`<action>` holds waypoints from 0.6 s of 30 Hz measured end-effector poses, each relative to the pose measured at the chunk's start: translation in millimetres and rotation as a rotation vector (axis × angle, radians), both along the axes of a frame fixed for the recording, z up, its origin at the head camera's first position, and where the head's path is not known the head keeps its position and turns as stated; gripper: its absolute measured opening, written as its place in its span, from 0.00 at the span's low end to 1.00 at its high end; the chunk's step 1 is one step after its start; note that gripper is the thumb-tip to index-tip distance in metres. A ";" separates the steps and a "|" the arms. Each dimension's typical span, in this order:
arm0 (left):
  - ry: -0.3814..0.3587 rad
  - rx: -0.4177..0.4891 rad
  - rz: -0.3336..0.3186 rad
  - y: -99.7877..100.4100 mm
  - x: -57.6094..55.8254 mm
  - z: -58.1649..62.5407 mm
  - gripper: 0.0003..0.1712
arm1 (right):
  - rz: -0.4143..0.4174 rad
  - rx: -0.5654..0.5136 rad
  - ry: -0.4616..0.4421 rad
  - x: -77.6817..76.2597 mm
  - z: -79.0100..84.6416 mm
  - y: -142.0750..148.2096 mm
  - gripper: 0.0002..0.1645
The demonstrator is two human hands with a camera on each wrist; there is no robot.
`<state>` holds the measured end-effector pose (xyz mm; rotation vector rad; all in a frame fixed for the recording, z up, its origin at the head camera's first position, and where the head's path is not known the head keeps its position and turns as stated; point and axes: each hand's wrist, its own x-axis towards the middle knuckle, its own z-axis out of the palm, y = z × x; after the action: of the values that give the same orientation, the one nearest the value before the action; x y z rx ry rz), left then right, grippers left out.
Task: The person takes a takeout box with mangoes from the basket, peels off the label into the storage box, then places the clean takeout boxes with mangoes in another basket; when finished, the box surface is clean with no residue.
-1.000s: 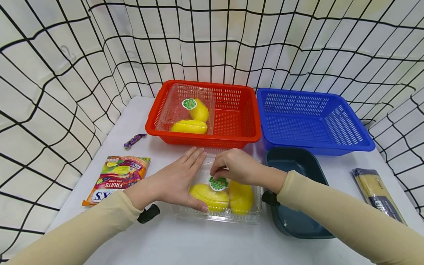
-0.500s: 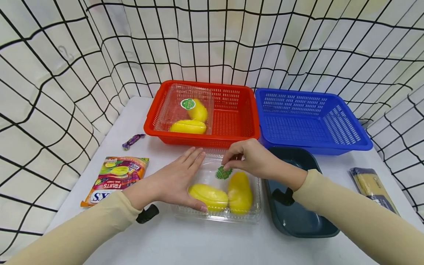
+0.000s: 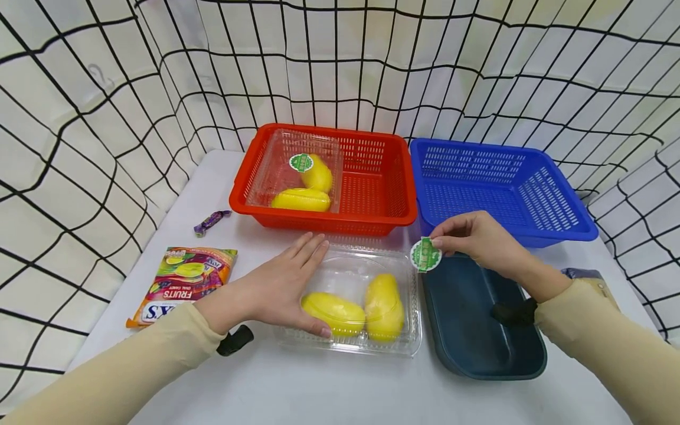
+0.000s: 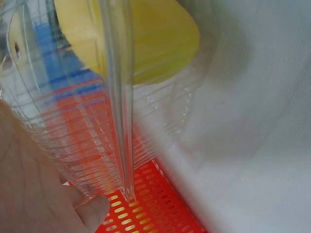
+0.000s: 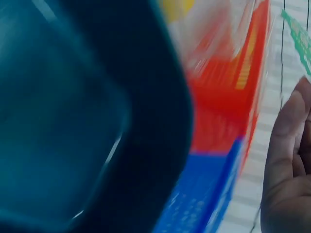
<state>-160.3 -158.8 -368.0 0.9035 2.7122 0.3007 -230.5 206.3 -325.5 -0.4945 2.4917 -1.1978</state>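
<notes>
A clear plastic clamshell box (image 3: 345, 268) lies on the white table with two yellow mangoes (image 3: 333, 314) inside. My left hand (image 3: 281, 289) rests along the box's left side, fingers straight and thumb near its front edge. In the left wrist view the ribbed wall of the box (image 4: 77, 131) stands beside that hand. Between thumb and fingertips, my right hand (image 3: 480, 245) pinches a round green-and-white sticker (image 3: 425, 255). The sticker hangs in the air between the box and a dark teal tub (image 3: 478, 330). Part of the sticker (image 5: 299, 39) shows in the right wrist view.
Behind the box, a red basket (image 3: 324, 221) holds another mango box (image 3: 268, 171) bearing a similar sticker. A blue basket (image 3: 467, 195) adjoins it. Leftward lie a fruit candy bag (image 3: 183, 277) and a purple wrapped candy (image 3: 212, 221). A package (image 3: 589, 280) sits partly behind my right arm.
My right hand has lifted the sticker off the box lid and carried it right, toward the tub. My left hand has stayed on the box.
</notes>
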 end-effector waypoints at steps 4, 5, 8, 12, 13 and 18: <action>-0.006 -0.006 0.005 0.1 -0.2 0.4 0.81 | -0.050 0.051 -0.058 -5.2 -9.2 28.5 0.16; -0.008 -0.007 0.007 0.2 -0.3 0.9 0.81 | -0.056 0.060 -0.070 -6.5 -11.4 34.4 0.17; -0.016 -0.007 0.012 0.3 -0.3 2.4 0.81 | -0.062 0.078 -0.104 -9.5 -18.3 48.1 0.19; -0.024 0.000 0.017 0.2 0.0 2.8 0.81 | -0.044 0.090 -0.145 -13.0 -29.7 57.8 0.20; -0.025 0.001 0.017 0.1 0.1 2.7 0.81 | -0.037 0.094 -0.153 -13.6 -32.7 58.9 0.20; -0.025 0.003 0.014 0.0 0.4 1.9 0.81 | -0.005 0.098 -0.198 -14.7 -47.3 57.3 0.19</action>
<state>-159.9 -158.8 -366.1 0.8765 2.6972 0.3167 -245.1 263.6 -372.7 -0.3264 2.3695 -1.0649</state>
